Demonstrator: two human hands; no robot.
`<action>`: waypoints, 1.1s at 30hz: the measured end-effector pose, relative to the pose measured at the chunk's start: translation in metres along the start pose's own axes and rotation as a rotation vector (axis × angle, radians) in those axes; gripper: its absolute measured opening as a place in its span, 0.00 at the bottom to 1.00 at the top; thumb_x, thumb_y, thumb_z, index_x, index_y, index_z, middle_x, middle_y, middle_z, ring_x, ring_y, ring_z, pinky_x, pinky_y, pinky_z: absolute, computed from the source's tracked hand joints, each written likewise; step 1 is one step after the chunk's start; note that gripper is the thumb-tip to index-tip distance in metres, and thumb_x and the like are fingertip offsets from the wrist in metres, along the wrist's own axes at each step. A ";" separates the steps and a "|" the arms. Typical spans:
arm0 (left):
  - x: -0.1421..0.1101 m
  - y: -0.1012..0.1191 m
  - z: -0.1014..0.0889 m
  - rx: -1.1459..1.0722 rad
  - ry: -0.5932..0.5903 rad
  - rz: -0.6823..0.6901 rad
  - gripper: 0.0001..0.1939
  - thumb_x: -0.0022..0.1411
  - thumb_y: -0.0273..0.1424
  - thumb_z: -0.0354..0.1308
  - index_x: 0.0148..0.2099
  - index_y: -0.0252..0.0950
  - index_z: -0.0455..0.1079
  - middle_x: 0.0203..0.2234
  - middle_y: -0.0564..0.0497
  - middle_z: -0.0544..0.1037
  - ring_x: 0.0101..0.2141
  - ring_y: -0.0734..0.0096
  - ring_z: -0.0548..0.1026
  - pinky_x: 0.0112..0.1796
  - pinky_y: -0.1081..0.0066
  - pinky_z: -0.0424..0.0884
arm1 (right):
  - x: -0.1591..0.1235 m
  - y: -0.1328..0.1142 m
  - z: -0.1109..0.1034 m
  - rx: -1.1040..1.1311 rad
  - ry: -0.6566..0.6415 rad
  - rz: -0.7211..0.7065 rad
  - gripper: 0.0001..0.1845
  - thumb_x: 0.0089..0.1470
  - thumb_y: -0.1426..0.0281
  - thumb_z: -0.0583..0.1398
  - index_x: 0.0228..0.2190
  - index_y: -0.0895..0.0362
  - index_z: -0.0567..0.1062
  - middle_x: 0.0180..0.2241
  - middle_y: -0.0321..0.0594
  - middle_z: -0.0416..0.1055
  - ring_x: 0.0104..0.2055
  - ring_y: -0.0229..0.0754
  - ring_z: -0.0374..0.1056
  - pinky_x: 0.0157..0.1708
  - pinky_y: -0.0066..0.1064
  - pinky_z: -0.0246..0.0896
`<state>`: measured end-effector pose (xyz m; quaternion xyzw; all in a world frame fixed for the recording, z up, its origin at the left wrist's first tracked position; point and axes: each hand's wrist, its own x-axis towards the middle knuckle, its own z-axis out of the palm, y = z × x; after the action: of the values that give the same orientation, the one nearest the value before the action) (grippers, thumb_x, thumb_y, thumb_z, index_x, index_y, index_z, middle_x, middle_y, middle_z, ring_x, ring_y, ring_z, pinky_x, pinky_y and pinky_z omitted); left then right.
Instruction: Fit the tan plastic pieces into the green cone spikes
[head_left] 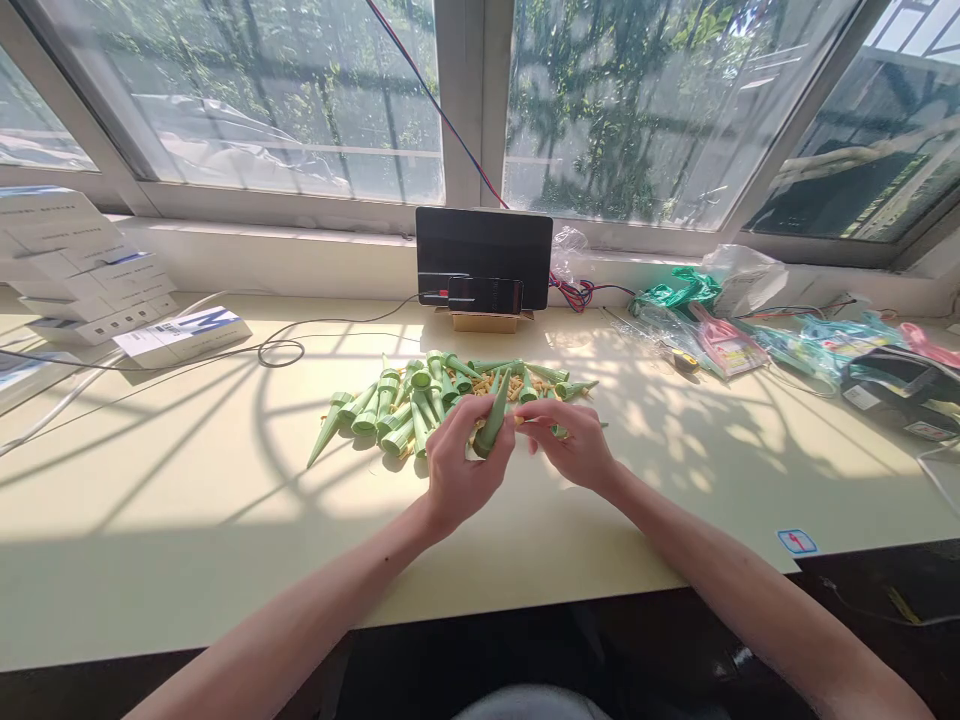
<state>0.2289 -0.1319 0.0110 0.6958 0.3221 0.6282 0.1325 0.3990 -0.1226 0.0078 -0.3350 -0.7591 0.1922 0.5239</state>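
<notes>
My left hand (466, 468) is closed around a green plastic cone-shaped spike (493, 418), its pointed end tilted up and away from me. Right beside it, my right hand (566, 440) has thumb and forefinger pinched together on a small yellowish piece (518, 421), partly hidden by the fingertips. Just beyond both hands lies a loose pile of similar green spikes (386, 400), pointing various ways. Among them, a heap of small tan pieces (480, 384) is partly covered by my left hand and the spikes.
A dark tablet (484, 240) stands at the back, with a phone (486, 295) propped before it on a cardboard stand. White boxes (82, 260) are stacked at left, near a loose cable (281, 350). Plastic bags (679, 290) and a yellow-black cutter (685, 361) lie at right.
</notes>
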 end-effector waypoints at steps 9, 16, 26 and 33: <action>0.012 -0.004 0.002 -0.335 -0.138 -0.410 0.10 0.64 0.39 0.62 0.44 0.39 0.72 0.36 0.49 0.77 0.38 0.67 0.77 0.40 0.67 0.77 | 0.004 0.001 -0.002 -0.053 -0.062 0.072 0.16 0.67 0.57 0.54 0.31 0.54 0.70 0.20 0.33 0.69 0.18 0.35 0.63 0.22 0.29 0.61; 0.014 -0.005 0.003 -0.375 -0.158 -0.488 0.11 0.62 0.39 0.64 0.42 0.38 0.73 0.35 0.50 0.78 0.35 0.69 0.77 0.38 0.68 0.76 | 0.005 0.003 -0.003 -0.083 -0.125 0.147 0.19 0.68 0.56 0.51 0.29 0.54 0.66 0.17 0.30 0.63 0.17 0.34 0.58 0.21 0.28 0.54; 0.013 -0.009 0.004 -0.344 -0.174 -0.521 0.12 0.61 0.40 0.64 0.43 0.37 0.73 0.34 0.49 0.79 0.35 0.67 0.78 0.36 0.69 0.75 | 0.006 0.007 -0.001 -0.090 -0.164 0.138 0.18 0.68 0.59 0.52 0.28 0.54 0.67 0.17 0.31 0.60 0.19 0.35 0.55 0.22 0.28 0.52; 0.015 -0.005 0.002 -0.299 -0.159 -0.532 0.13 0.61 0.40 0.64 0.42 0.37 0.73 0.34 0.49 0.79 0.34 0.68 0.78 0.38 0.68 0.75 | 0.005 0.011 0.001 -0.080 -0.178 0.103 0.12 0.66 0.59 0.55 0.37 0.55 0.68 0.17 0.26 0.54 0.19 0.34 0.47 0.22 0.27 0.47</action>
<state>0.2291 -0.1186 0.0193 0.6068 0.3856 0.5554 0.4178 0.4004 -0.1114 0.0041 -0.3758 -0.7915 0.2174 0.4301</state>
